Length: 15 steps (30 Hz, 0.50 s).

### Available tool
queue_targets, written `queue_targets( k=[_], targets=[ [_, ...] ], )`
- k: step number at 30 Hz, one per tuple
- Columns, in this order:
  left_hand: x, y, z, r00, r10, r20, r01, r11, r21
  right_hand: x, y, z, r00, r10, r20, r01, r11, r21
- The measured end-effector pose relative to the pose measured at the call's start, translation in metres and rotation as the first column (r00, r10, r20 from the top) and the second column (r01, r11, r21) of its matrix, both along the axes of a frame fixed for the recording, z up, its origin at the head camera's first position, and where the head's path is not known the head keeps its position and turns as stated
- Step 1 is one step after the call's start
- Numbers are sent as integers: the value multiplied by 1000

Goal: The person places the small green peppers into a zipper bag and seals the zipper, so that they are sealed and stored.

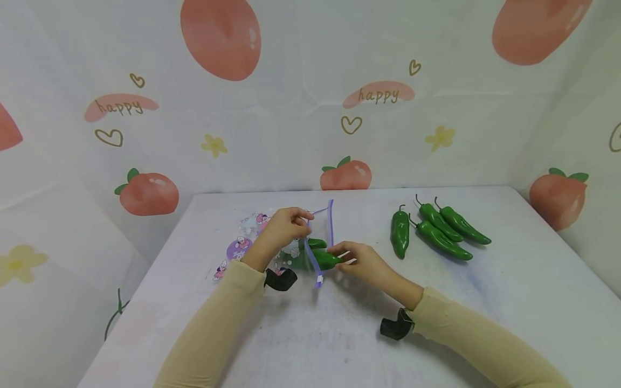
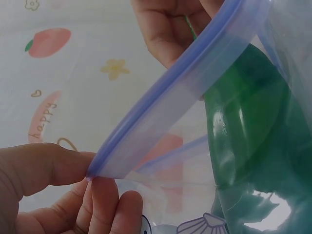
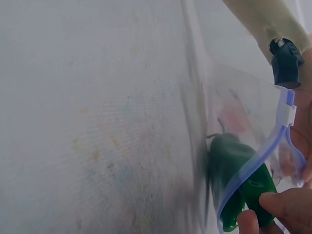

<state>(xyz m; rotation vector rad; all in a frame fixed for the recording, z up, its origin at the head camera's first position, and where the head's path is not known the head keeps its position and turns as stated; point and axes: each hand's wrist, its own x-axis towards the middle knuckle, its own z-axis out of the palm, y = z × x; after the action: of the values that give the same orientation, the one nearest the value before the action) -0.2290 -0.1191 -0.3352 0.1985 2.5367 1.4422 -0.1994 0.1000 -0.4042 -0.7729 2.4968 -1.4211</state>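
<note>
A clear zip bag (image 1: 332, 223) with a purple closure and cartoon prints lies at the table's middle left, its mouth facing right. My left hand (image 1: 283, 231) pinches the upper edge of that mouth between thumb and fingers, lifting it. With thumb and fingertips, my right hand (image 1: 361, 263) holds the end of a green chili pepper (image 1: 324, 261) that is partly inside the bag. Another green pepper (image 1: 317, 243) shows just behind it in the mouth. In the right wrist view, the white slider (image 3: 289, 115) sits at the near end of the closure.
Several green peppers with stems, one standing apart as a single pepper (image 1: 400, 233) and others grouped like this pepper (image 1: 443, 240), lie on the white table (image 1: 291, 345) at the right. A printed cloth (image 1: 281, 118) hangs behind. Black wrist cameras (image 1: 397, 325) hang below both wrists.
</note>
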Motion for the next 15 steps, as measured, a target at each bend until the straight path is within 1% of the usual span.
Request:
queue_targets(
  k=[3, 12, 15],
  targets=[
    [0, 0, 0, 1000, 2, 1, -2, 1000, 2, 0, -1, 0, 1000, 5, -11, -5, 1000, -5],
    [1, 1, 1, 1000, 11, 2, -11, 1000, -3, 1, -3, 2, 1000, -20, 15, 20, 1000, 8],
    [1, 0, 0, 1000, 10, -1, -10, 1000, -3, 1, -3, 3, 1000, -22, 9, 22, 1000, 13]
  ],
)
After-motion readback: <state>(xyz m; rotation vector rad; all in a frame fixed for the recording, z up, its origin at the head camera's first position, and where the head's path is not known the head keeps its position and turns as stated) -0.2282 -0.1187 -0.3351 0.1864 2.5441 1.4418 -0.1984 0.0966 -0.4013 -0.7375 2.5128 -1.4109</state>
